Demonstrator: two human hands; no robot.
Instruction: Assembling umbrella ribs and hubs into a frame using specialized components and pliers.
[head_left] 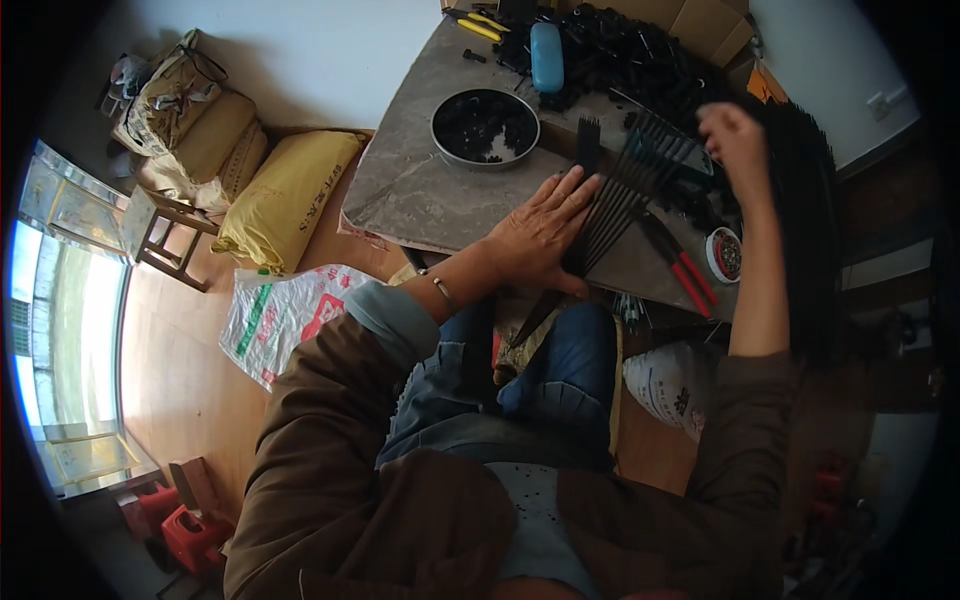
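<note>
A row of thin black rods (640, 182) lies side by side, slanting over the near edge of the table. My left hand (540, 232) rests on their left side, its fingers stretched out and the thumb apart. Just beyond its fingertips is a black comb-like piece (588, 140). My right hand (738, 145) is raised at the right, above the far ends of the rods. Its fingers look bent but are smeared by motion, so whether they hold anything does not show. Red-handled pliers (690, 278) lie right of the rods, beside a small round tub (713, 262) of little metal pieces.
On the grey table (400, 190) are a round pan (488, 166) of black bits, yellow-handled pliers (480, 27), a blue case (547, 58) and a heap of black parts (640, 50). More dark rods (800, 180) stand at right. Sacks (295, 195) and a stool (170, 240) are left.
</note>
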